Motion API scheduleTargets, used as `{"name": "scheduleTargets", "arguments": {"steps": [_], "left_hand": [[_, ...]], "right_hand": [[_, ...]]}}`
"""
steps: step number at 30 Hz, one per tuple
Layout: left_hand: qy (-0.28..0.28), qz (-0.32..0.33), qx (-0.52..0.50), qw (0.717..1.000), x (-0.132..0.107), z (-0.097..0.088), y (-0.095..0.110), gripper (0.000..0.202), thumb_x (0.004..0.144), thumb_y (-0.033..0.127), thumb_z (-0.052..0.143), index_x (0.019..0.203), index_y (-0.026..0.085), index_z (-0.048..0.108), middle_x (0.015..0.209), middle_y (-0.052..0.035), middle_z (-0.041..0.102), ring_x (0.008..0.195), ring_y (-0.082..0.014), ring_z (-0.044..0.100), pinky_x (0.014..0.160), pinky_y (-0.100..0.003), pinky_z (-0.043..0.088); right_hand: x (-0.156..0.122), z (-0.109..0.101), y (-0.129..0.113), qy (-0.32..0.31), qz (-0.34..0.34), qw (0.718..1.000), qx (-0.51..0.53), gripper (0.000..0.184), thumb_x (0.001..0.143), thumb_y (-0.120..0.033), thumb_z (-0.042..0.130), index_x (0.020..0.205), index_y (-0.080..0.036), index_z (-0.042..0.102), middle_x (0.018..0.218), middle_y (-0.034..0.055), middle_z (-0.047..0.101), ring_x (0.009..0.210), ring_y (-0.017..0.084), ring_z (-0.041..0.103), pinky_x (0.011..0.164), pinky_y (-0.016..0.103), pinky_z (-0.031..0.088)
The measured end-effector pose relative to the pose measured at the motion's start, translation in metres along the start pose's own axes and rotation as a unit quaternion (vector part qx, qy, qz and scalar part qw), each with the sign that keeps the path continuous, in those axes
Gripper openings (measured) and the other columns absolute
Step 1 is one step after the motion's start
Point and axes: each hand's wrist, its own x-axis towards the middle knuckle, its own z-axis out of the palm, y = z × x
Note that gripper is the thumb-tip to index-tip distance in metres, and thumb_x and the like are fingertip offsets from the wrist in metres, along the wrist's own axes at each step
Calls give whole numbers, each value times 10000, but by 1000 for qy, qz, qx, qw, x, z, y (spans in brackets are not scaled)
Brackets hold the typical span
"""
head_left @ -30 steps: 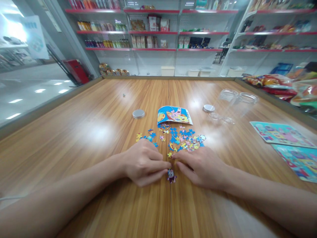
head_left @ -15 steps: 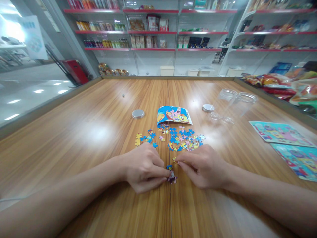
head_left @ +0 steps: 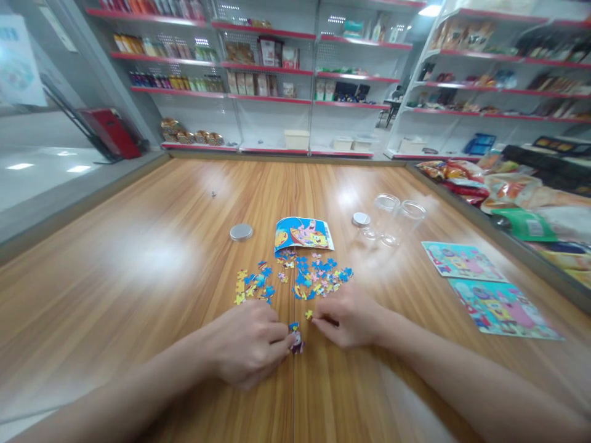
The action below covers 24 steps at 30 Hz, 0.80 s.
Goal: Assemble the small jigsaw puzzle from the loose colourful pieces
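Note:
My left hand (head_left: 249, 344) is closed, thumb and index finger at the left edge of a small cluster of joined jigsaw pieces (head_left: 296, 342) lying on the table. The cluster is purple and grey with a blue and yellow part on top. Just right of it, my right hand (head_left: 348, 317) pinches a small yellow jigsaw piece (head_left: 309, 314) at its fingertips, close to the tabletop. Beyond my hands lie loose jigsaw pieces (head_left: 323, 277), mostly blue, yellow and pink. A second group of loose pieces (head_left: 258, 280) is on the left.
Behind the pieces stands a curved picture card (head_left: 305, 235). Silver lids (head_left: 241, 232) and clear jars (head_left: 386, 212) are farther back. Two printed picture sheets (head_left: 464, 261) lie on the right. Bagged goods (head_left: 512, 191) line the right side of the wooden table (head_left: 152, 258); shelves rise behind.
The view has shifted, so everything sits farther left and lower. The yellow piece at my right fingertips shows more fully. My left hand stays at the joined pieces.

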Motion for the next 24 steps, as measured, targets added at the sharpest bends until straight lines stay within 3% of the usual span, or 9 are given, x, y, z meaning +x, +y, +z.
{"name": "scheduleTargets", "arguments": {"steps": [5,13,24], "left_hand": [[23,-17,5,1000,-3,-1,-8,86,959,182,531,980,177,614,786,-26,607,640,-171,465,526,-329,309],[50,-6,-22,998,-2,2,-10,97,918,129,549,853,162,613,899,-71,636,731,-182,497,600,-340,418],[88,-4,-20,996,-1,-1,-15,169,932,173,544,1058,153,656,994,-113,677,846,-211,574,724,-344,529]], "right_hand": [[-4,-1,2,7,-18,1000,-6,157,825,-209,549,670,-188,567,593,-5,620,533,116,549,510,259,290],[-4,6,-11,3,25,1000,-8,195,836,-220,521,647,-186,552,556,-6,583,486,110,516,492,276,250],[-4,-1,-18,-60,37,995,65,150,844,-201,495,708,-199,558,594,-14,618,511,104,529,494,269,280]]}}
